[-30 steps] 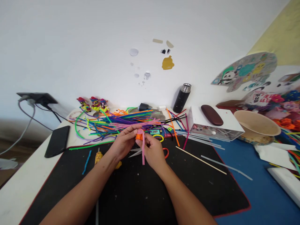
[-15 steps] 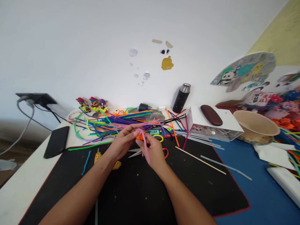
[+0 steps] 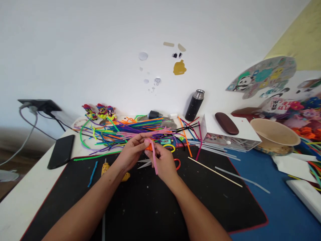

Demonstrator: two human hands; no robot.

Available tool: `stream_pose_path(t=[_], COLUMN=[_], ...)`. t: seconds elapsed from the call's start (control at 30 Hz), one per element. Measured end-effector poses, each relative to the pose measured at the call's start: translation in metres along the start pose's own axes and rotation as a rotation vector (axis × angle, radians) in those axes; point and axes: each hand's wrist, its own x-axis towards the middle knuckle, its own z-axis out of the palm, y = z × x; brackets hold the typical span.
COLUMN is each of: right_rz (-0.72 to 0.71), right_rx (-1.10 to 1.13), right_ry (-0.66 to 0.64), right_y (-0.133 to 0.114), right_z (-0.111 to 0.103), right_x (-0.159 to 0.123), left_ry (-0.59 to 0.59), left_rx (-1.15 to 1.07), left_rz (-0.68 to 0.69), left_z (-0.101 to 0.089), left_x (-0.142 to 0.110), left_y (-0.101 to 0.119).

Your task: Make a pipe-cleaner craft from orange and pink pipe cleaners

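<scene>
Above the black mat, my left hand (image 3: 133, 149) and my right hand (image 3: 164, 163) meet with fingertips closed around a small piece. A pink pipe cleaner (image 3: 154, 159) coils at its top and hangs down toward me in front of my right fingers. Behind the pink coil shows an orange part (image 3: 149, 147), mostly covered by the fingers. Under and behind my hands lie scissors (image 3: 177, 163) with red and yellow handles, blades pointing left. A yellow piece (image 3: 105, 167), partly behind my left forearm, rests on the mat.
Loose colored pipe cleaners (image 3: 140, 128) are heaped behind my hands. A black flask (image 3: 195, 105), a white box (image 3: 233, 125) and a beige bowl (image 3: 274, 132) stand to the right. A wooden stick (image 3: 215, 171) lies on the mat (image 3: 200, 201); a phone (image 3: 61, 152) lies left.
The hanging end of the pink pipe cleaner has swung slightly left and lies straighter. Both hands stay in nearly the same place, still gripping the piece.
</scene>
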Motion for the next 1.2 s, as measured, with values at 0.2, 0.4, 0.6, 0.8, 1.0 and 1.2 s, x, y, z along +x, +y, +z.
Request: stream_pose_path(t=[0.2, 0.4, 0.6, 0.8, 1.0, 1.2], right_rz=[0.001, -0.006, -0.007, -0.017, -0.061, -0.031], right_rx=[-0.009, 0.018, 0.025, 0.031, 0.001, 0.003], right_ry=[0.003, 0.016, 0.025, 0.025, 0.026, 0.027], right_y=[-0.0015, 0.001, 0.0027, 0.0003, 0.0001, 0.0027], right_z=[-0.002, -0.0018, -0.001, -0.0002, -0.0006, -0.0003], right_x=[0.0009, 0.0019, 0.0016, 0.0011, 0.0002, 0.0007], left_ry=[0.004, -0.026, -0.034, -0.018, -0.014, 0.003], left_rx=[-0.035, -0.085, -0.107, -0.123, -0.146, -0.136], left_rz=[-0.019, -0.004, -0.018, -0.026, -0.025, -0.02], left_z=[-0.0012, 0.0009, -0.0007, -0.0044, -0.002, -0.0009], left_x=[0.0005, 0.001, 0.0013, 0.002, 0.001, 0.0019], left_y=[-0.0027, -0.004, -0.0048, -0.0065, -0.0043, -0.0057])
